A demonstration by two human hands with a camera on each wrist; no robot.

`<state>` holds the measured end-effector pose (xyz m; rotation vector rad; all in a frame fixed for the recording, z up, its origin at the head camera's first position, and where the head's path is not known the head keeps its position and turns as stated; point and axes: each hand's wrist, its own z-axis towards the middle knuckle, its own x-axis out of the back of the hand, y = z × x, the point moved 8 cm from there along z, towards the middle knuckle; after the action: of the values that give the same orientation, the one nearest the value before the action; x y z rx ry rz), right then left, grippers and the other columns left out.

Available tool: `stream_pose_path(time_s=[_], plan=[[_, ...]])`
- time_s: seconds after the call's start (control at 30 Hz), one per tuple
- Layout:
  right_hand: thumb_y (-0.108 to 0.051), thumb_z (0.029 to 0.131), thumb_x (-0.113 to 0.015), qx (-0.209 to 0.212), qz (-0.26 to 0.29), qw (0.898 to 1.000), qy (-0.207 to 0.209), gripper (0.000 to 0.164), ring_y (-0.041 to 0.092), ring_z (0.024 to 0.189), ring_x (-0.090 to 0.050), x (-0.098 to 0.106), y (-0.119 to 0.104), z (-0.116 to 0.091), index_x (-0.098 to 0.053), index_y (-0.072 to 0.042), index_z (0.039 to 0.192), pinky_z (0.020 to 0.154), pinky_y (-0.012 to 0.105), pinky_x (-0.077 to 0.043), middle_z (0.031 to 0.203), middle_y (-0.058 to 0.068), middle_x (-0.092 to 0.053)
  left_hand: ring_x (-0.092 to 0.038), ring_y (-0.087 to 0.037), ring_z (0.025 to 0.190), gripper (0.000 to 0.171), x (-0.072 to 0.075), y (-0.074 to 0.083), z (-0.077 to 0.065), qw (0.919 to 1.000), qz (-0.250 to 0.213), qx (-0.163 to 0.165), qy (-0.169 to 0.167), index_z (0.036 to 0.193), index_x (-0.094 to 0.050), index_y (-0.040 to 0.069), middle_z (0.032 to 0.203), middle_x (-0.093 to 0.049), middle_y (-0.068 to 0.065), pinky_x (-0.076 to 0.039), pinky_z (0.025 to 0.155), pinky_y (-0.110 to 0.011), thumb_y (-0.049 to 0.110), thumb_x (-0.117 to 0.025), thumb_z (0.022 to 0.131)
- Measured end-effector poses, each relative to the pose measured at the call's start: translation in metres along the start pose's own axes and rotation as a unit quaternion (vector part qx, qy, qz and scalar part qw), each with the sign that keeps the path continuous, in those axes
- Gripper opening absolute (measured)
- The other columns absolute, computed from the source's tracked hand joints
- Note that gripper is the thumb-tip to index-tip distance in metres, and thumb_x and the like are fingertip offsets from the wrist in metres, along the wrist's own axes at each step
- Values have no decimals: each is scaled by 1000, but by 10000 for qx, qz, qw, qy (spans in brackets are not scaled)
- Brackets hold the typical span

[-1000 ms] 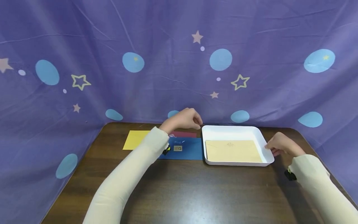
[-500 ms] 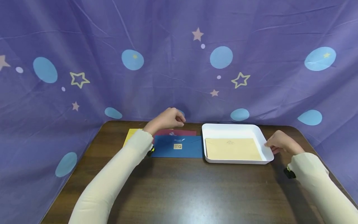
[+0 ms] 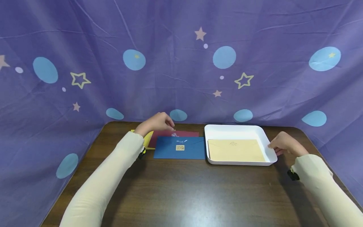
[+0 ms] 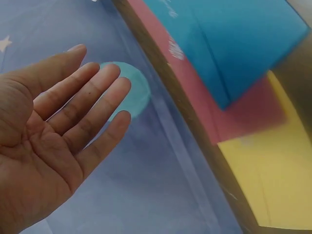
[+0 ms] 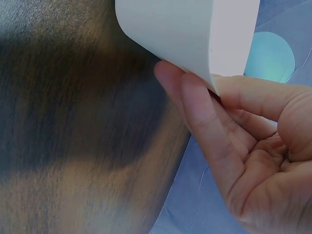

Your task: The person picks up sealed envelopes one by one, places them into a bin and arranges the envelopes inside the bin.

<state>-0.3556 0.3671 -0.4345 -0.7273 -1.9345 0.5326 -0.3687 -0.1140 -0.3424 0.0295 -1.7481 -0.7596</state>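
My left hand (image 3: 157, 122) hovers above the back of a red envelope (image 3: 185, 134). In the left wrist view its palm (image 4: 44, 161) shows, fingers loosely extended with nothing in them. A blue envelope (image 3: 167, 149) overlaps the red one, and a yellow envelope (image 3: 148, 138), partly hidden by my left wrist, lies under the red one. At the right, my right hand (image 3: 285, 145) pinches the right wall of a white tray (image 3: 231, 130); in the right wrist view the thumb (image 5: 253, 95) is inside the rim and fingers (image 5: 200, 105) are outside. A cream envelope (image 3: 235, 151) lies in the tray.
The envelopes and tray sit toward the back of a brown wooden table (image 3: 181, 189). A purple curtain (image 3: 175, 63) with stars and blue ovals hangs right behind the table's back edge. The blue envelope's right edge is close to the tray.
My left hand has moved left, from beside the tray's back left corner to over the red envelope, uncovering more of the blue and red envelopes. My right hand stays at the tray.
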Motion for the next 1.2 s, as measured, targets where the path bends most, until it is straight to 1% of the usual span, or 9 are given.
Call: stream_pose_path(time_s=[0.2,0.37,0.5,0.73,0.9,1.03,1.2], plan=[[1,88,-67,-44,-41,10000,-8,26,13,64,-67,0,0,0,-65,22,103,63,34,-63,69,1,-68,-72,-26,98,23,-1,-20,-6,9996,-131,260,70,112,-75,-5,108,-76,-17,-59,90,-39,8,-73,92],[1,88,-68,-31,-68,10000,-24,26,14,65,-67,2,-2,0,-65,22,103,64,35,-63,70,1,-68,-71,-24,95,25,-5,-36,-5,9990,-166,416,85,112,-75,-5,107,-77,-16,-58,90,-40,9,-74,91],[2,88,-67,20,-2,10000,-36,25,13,64,-67,1,-2,-1,-65,22,101,64,35,-63,70,2,-68,-69,-21,91,25,-11,-46,-3,9981,-108,601,-6,112,-75,-3,103,-77,-14,-57,87,-39,10,-76,90],[1,88,-67,31,11,10000,7,26,14,65,-66,0,-2,-2,-65,22,103,64,35,-63,74,3,-68,-65,-21,90,26,-21,-60,-2,9945,-193,1023,-128,110,-74,-3,104,-75,-13,-56,87,-38,8,-78,87],[1,88,-68,14,-60,10000,36,28,15,66,-67,1,-1,-1,-64,23,105,65,36,-63,75,3,-68,-60,-18,83,28,-26,-70,-3,9912,-232,1294,-143,112,-74,-2,98,-73,-10,-53,79,-32,7,-80,86],[0,88,-68,18,-54,10000,32,29,14,66,-67,1,-1,-1,-64,23,106,65,35,-63,73,1,-68,-56,-16,78,30,-28,-74,-2,9899,-281,1387,-82,111,-73,-2,89,-68,-7,-49,73,-28,6,-82,84],[1,88,-68,19,18,10000,-13,27,13,64,-66,0,-3,-1,-64,23,104,63,34,-62,69,1,-67,-50,-15,73,32,-33,-75,0,9899,-322,1375,-89,111,-73,-3,83,-62,-4,-46,70,-28,3,-84,81]])
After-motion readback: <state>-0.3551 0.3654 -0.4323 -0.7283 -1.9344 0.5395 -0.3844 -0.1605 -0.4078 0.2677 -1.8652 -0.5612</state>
